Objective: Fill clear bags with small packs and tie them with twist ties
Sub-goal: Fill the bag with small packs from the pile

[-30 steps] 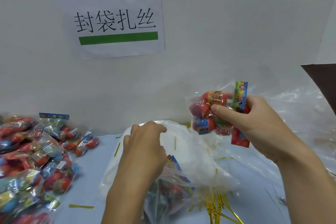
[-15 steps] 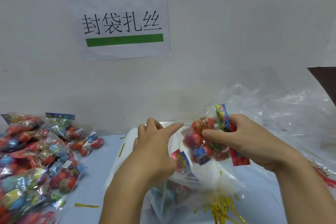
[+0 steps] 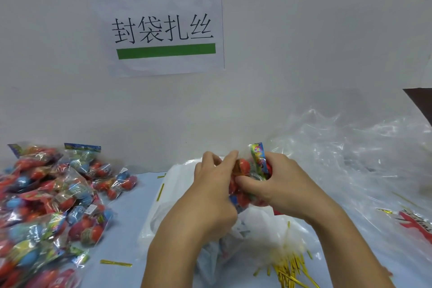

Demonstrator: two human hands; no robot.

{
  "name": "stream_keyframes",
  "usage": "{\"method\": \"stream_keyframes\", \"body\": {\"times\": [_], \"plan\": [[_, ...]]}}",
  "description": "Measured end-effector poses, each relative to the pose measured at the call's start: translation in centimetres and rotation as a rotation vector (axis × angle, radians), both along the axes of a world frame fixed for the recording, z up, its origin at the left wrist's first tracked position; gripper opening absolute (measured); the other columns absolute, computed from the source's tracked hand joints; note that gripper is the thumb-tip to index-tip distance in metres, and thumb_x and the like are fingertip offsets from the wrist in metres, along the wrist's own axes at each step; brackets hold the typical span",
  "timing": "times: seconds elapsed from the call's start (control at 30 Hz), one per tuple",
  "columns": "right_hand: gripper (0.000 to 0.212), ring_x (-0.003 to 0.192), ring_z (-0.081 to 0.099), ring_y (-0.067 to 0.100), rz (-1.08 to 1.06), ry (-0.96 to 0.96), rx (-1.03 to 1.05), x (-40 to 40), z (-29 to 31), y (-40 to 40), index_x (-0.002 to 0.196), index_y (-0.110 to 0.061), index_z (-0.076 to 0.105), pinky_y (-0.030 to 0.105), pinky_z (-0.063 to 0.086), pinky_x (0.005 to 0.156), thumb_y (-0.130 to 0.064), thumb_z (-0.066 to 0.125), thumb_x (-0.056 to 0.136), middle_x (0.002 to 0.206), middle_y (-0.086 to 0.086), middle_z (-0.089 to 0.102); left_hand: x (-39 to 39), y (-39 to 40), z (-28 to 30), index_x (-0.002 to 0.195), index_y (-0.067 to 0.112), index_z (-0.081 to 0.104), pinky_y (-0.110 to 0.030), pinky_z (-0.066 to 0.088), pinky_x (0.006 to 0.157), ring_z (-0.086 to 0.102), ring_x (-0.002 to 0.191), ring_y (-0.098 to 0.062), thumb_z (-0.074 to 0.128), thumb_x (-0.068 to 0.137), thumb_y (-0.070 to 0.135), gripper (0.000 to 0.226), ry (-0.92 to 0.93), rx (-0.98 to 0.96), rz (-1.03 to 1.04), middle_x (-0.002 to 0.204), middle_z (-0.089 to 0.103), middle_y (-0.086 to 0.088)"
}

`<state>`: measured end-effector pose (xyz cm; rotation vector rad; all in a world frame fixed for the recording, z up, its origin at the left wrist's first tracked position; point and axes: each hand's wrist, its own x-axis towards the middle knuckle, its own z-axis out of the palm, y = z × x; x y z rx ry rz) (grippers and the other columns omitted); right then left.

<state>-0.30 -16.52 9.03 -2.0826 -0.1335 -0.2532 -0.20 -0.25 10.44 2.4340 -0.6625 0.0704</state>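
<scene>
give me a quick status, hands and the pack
Right hand grips small pack over clear bag. Left hand pinches pack too. Twist ties loose nearby, nothing blocking.

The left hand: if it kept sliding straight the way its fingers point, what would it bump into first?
The left hand points up and to the right, and its fingers already touch the small pack held by the right hand. So it would meet that pack first, though depth is hard to judge here.
</scene>
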Motion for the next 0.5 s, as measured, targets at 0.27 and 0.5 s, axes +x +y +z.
{"method": "stream_keyframes", "body": {"times": [0.27,0.5], "plan": [[0.016,0.062,0.07,0.012,-0.223,-0.104,0.229,1.0,-0.4,0.9,0.078,-0.018,0.07,0.026,0.055,0.051,-0.033,0.075,0.079,0.068,-0.005,0.073,0.7,-0.1,0.0,0.131,0.047,0.036,-0.019,0.053,0.078,0.053,0.095,0.002,0.066,0.087,0.006,0.067,-0.263,-0.277,0.143,0.117,0.037,0.012],[0.029,0.087,0.074,0.035,-0.066,0.007,0.458,1.0,-0.3,2.1,0.091,-0.014,0.075,0.062,0.059,0.08,-0.039,0.073,0.076,0.085,0.012,0.077,1.1,-0.5,-0.5,0.121,0.032,0.052,-0.022,0.047,0.073,0.058,0.097,-0.014,0.058,0.096,0.013,0.032,-0.385,-0.382,0.395,0.102,0.062,0.004]]}}
